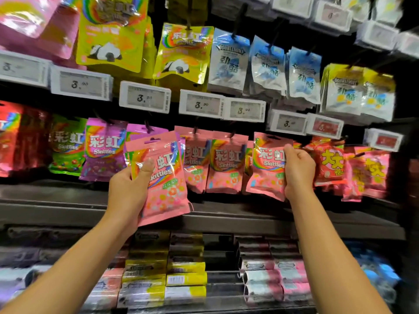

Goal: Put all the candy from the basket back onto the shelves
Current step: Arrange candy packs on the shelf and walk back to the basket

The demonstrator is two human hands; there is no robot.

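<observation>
Pink Skittles bags number four in plain sight: one in the left hand (129, 184), one in the right hand (298, 169), and two hanging bags (213, 162) on pegs between them, with edges of more behind that cannot be counted. Both bare forearms reach up and forward from the lower corners toward the middle row of the shelves (226, 217).

Left hand grips the loose pink bag (165, 177) by its left edge, thumb pressed across the front, fingers curled behind; this bag is tilted, clear of the pegs, in front of the purple Skittles bag (103, 150). Right hand, knuckles toward the camera, has its fingers curled round the right edge of the second pink bag (267, 164), held up at peg height beside the red candy packs (330, 164).

Each pink bag is glossy, with a rainbow band, white lettering and orange flower shapes low down. Seven white price tags (145, 99) line the rail above.
</observation>
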